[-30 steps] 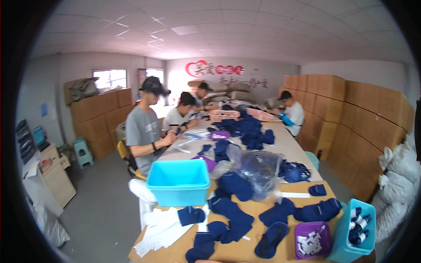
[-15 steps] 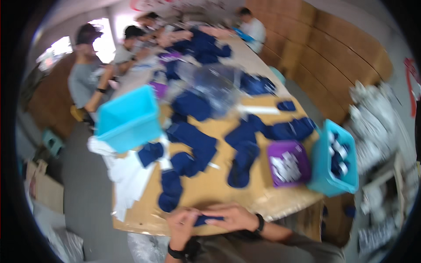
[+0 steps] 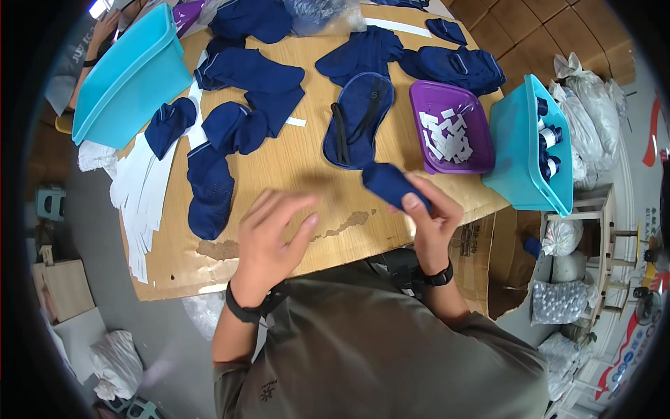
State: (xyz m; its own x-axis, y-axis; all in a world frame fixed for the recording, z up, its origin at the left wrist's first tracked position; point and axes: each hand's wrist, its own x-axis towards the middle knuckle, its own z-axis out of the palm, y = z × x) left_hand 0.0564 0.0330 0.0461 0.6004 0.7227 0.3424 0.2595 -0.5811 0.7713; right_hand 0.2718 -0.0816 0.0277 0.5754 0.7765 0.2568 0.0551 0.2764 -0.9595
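My right hand (image 3: pixel 433 213) grips a compact folded navy cloth bundle (image 3: pixel 391 187) between thumb and fingers, raised over the front of the table. Its far end points up and left. My left hand (image 3: pixel 272 237) hovers left of it, fingers spread and holding nothing, a little blurred. Just beyond the bundle lies an oval navy cloth piece (image 3: pixel 357 143) with black straps across it. Several limp navy cloth pieces (image 3: pixel 255 70) are spread over the left and middle of the table, one of them (image 3: pixel 209 199) near my left hand.
A purple basket (image 3: pixel 481 126) of white paper slips stands at right, beside a teal bin (image 3: pixel 513 160) of banded navy bundles. Another teal bin (image 3: pixel 132 84) is at far left, near long white paper strips (image 3: pixel 143 188). A person's arm (image 3: pixel 101 35) shows beyond it.
The view has tilted down toward the table's front. Both hands were together on the navy bundle; my left hand has let go and moved left, while my right has lifted it.
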